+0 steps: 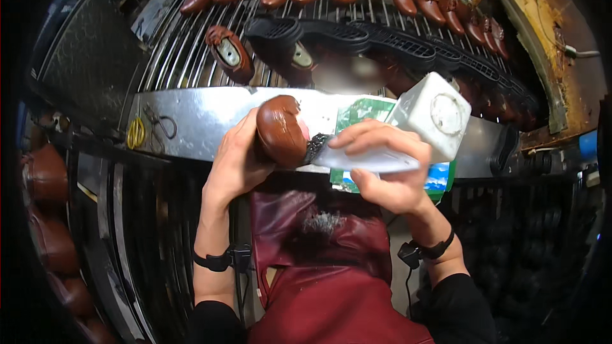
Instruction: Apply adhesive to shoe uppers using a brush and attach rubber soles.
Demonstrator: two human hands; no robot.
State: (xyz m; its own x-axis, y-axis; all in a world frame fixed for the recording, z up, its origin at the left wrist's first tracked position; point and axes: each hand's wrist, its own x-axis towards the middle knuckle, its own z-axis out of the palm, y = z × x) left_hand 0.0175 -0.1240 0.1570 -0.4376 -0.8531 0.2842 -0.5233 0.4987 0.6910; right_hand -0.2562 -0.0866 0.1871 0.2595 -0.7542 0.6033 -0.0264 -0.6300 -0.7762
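A metal rack (191,57) of brown shoes is running behind the steel bench (191,118). The left hand (236,165) is gripping a brown shoe (280,130) over the bench edge; the right hand (389,169) is gripping a brush (357,156), bristles touching it. Short, even strokes with the shoe held firm would probably serve best.

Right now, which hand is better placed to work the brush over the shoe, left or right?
The right hand. It already grips the brush, whose bristles touch the brown shoe. The left hand is wrapped around that shoe, steadying it above the metal shelf.
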